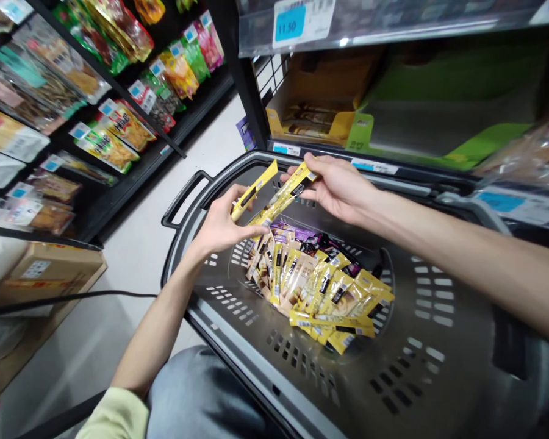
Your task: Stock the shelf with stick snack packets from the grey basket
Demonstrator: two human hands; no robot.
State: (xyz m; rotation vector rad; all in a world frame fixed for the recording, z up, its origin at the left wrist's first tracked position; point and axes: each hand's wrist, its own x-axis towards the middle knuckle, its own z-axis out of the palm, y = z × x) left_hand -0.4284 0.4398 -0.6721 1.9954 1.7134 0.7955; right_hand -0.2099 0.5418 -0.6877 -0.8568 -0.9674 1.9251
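Over the grey shopping basket (421, 384), my left hand (224, 219) is closed around yellow snack sticks (255, 190), one of them pointing up and to the right. My right hand (338, 183) pinches the upper end of another yellow stick packet (286, 194) with a black label. The lower end of that packet reaches down to my left fingers, and I cannot tell if they grip it too. Below both hands, a heap of yellow stick packets (324, 286) lies on the basket floor, mixed with beige packets (302, 277) and purple packets (293, 233).
A yellow display box (343, 128) with a few sticks stands on the shelf ahead, beside a green display box (439, 116). Shelves of bagged snacks (110, 131) rise at the left. A cardboard box (50, 271) sits at the lower left, and a dark cable (96, 294) runs toward the basket.
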